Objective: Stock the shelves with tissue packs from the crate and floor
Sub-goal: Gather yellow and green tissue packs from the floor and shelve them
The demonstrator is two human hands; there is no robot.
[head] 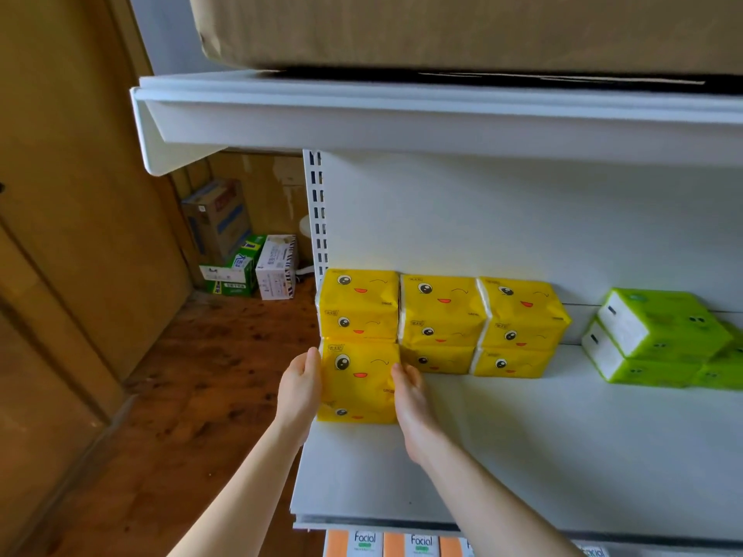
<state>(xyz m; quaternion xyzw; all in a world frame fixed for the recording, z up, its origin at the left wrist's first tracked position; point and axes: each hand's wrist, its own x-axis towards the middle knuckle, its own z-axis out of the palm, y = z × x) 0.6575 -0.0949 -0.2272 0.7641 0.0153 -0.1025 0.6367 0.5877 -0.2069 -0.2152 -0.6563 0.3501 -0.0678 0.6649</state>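
I see both hands on 1 yellow tissue pack, which sits on the white shelf at its left end, near the front of the stacked row. The left hand lies against the pack's left side and the right hand against its right side. Their palms face each other, and the fingers I can see are fairly straight and press inward rather than wrap around. The pack is squeezed between the 2 hands, neither one gripping it alone.

Directly behind it, more yellow packs with the same cartoon faces stand against the back panel in 3 columns, touching one another. The held pack touches the front of the left column. Farther right on the same shelf, well apart from the yellow row, is a pile of green tissue packs.

An upper shelf carries a large cardboard box. Below the working shelf, I can make out orange and white packs marked "Facial". To the left, on the wooden floor, cartons stand at the far wall.
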